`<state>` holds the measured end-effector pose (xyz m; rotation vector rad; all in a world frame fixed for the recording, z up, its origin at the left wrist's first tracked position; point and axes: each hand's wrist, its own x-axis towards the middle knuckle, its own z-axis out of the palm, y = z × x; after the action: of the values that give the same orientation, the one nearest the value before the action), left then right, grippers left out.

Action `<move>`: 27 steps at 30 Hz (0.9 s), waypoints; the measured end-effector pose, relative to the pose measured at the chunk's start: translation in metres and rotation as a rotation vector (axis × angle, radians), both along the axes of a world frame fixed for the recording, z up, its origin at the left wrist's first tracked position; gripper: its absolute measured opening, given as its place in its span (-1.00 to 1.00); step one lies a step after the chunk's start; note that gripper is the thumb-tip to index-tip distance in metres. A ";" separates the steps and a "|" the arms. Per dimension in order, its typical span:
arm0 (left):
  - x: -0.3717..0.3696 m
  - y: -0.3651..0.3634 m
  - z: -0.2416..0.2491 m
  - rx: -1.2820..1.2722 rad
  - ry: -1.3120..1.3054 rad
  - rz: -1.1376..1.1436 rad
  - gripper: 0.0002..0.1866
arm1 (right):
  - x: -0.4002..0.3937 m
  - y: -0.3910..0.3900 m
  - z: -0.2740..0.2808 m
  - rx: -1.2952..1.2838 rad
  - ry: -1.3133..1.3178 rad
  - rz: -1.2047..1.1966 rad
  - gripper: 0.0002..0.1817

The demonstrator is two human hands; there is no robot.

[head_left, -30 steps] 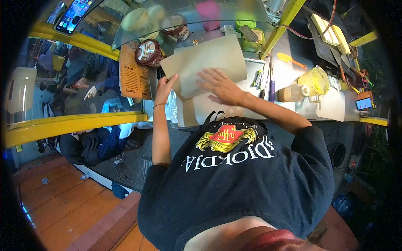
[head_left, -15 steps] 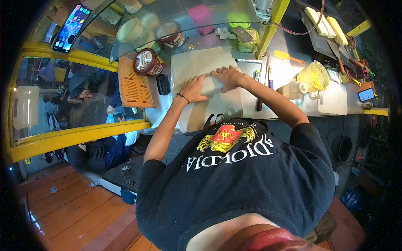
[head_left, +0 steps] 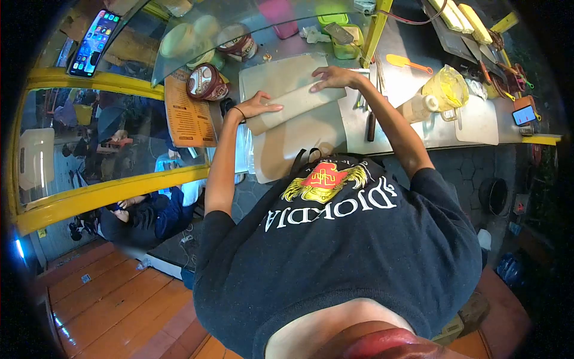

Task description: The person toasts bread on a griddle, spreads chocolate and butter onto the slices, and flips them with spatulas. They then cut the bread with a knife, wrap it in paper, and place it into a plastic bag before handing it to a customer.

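A large sheet of brownish wrapping paper (head_left: pixel 286 67) lies on the metal counter, with part of it raised into a folded band across its middle. My left hand (head_left: pixel 257 106) grips the left end of that band, thumb stretched along its top. At the band's right end, my right hand (head_left: pixel 336 79) pinches the upper edge between thumb and fingers. More paper spreads flat on the side nearer my body. A dark object (head_left: pixel 226 106) is partly hidden beside my left wrist.
Left of the paper stand a maroon-and-white tub (head_left: pixel 206 82) and an orange printed menu (head_left: pixel 190 110). Green containers (head_left: pixel 345 46) are behind. To the right are an orange spatula (head_left: pixel 408 63), a yellow-smeared pitcher (head_left: pixel 445 90), a bottle (head_left: pixel 418 107) and a white board (head_left: pixel 477 122).
Both hands, earlier pressed flat on the paper, have moved apart towards its two sides. They now grip a band of the paper, which has lifted into a fold.
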<state>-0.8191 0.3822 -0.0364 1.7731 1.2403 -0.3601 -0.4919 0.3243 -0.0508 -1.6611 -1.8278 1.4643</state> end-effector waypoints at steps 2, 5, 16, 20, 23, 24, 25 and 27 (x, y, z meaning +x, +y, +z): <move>0.002 0.008 0.008 -0.006 0.043 -0.057 0.15 | 0.010 -0.009 -0.028 0.285 -0.072 -0.111 -0.24; 0.032 0.033 0.023 -0.194 0.282 -0.435 -0.13 | 0.001 -0.059 -0.013 0.786 -0.174 -0.578 -0.61; 0.164 0.018 -0.038 -0.079 -0.582 -0.370 -0.63 | -0.079 -0.101 -0.064 0.450 0.407 -0.850 -0.46; 0.165 0.002 -0.042 0.338 -0.676 -0.367 -0.72 | -0.057 -0.086 -0.079 0.422 0.200 -0.739 -0.44; 0.165 -0.004 -0.026 0.419 -0.668 -0.395 -0.72 | -0.047 -0.094 -0.055 0.317 0.652 -0.942 -0.57; 0.165 -0.005 -0.024 0.435 -0.673 -0.386 -0.72 | -0.048 -0.094 -0.054 0.322 0.647 -0.940 -0.57; 0.165 -0.004 -0.022 0.461 -0.660 -0.405 -0.75 | -0.048 -0.096 -0.054 0.383 0.623 -0.902 -0.61; 0.164 -0.002 -0.023 0.584 -0.566 -0.485 -0.76 | -0.048 -0.095 -0.084 0.558 0.306 -0.765 -0.63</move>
<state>-0.6548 0.3798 -0.0591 2.4492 0.5195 0.2671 -0.5404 0.2291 -0.1347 -1.4790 -1.0873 0.7335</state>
